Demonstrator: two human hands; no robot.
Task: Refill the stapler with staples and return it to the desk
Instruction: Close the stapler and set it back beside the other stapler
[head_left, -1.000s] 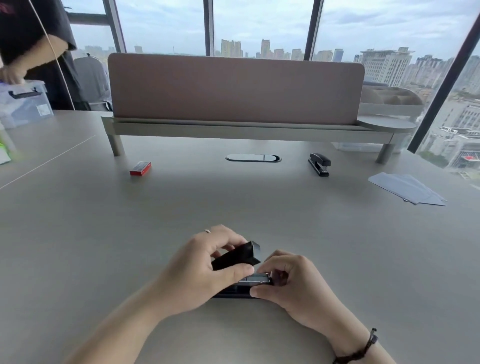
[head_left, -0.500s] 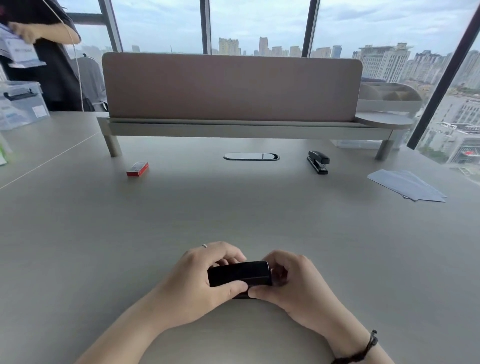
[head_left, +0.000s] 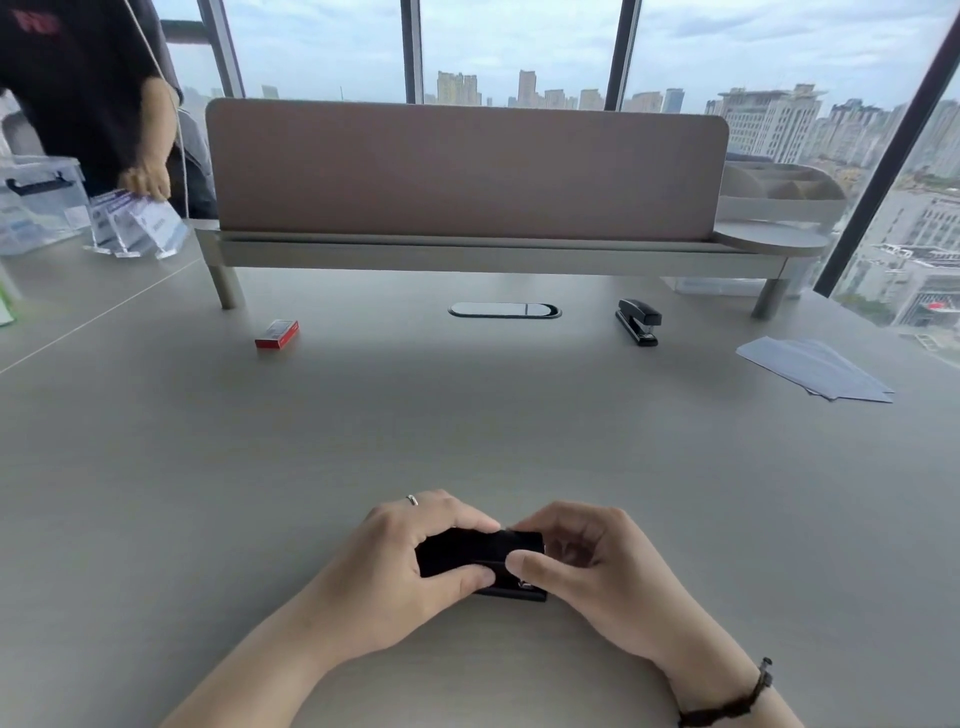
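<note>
A small black stapler (head_left: 480, 555) lies on the grey desk (head_left: 467, 426) close in front of me, its lid folded down flat. My left hand (head_left: 400, 571) grips its left part, thumb along the near side. My right hand (head_left: 587, 566) holds the right end, thumb pressed on the front edge. The stapler's back half is hidden under my fingers. A red staple box (head_left: 277, 333) sits far off at the back left.
A second black stapler (head_left: 639, 320) rests at the back right near a cable port (head_left: 504, 310). White sheets (head_left: 815, 366) lie at the right. A shelf with a pink divider (head_left: 467, 171) spans the back. Another person (head_left: 88, 93) stands at the far left with clear stands (head_left: 137, 228).
The stapler's lid, raised a second ago with the metal channel showing, has been pressed down shut. The person at the left has lowered an arm to the clear stands.
</note>
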